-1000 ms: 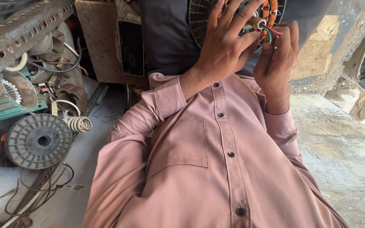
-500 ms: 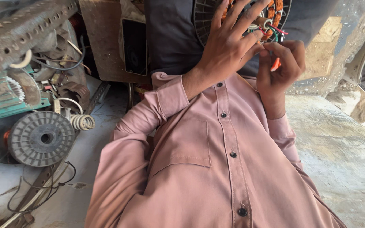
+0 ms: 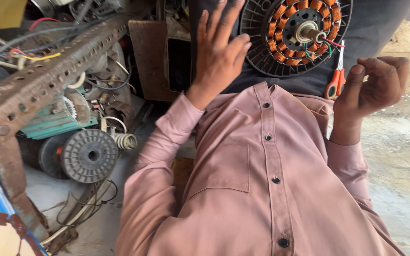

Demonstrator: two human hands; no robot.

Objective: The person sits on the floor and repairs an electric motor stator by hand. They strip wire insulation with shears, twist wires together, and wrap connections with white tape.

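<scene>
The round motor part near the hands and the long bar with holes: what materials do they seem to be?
Motor part: orange-brown coils look like copper wire on a dark ribbed disc, perhaps plastic or metal. Perforated bar: steel, probably, with dull brown rust.

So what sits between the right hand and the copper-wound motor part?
In the head view, orange-handled scissors lie between the right hand and the copper-wound motor part, with coloured wires trailing from the part's hub toward them.

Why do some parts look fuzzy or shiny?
Head view: soft even daylight, no glare. The left hand looks slightly smeared; the round copper-wound motor disc is sharp. The rusty perforated metal bar bows from wide-lens distortion.
</scene>
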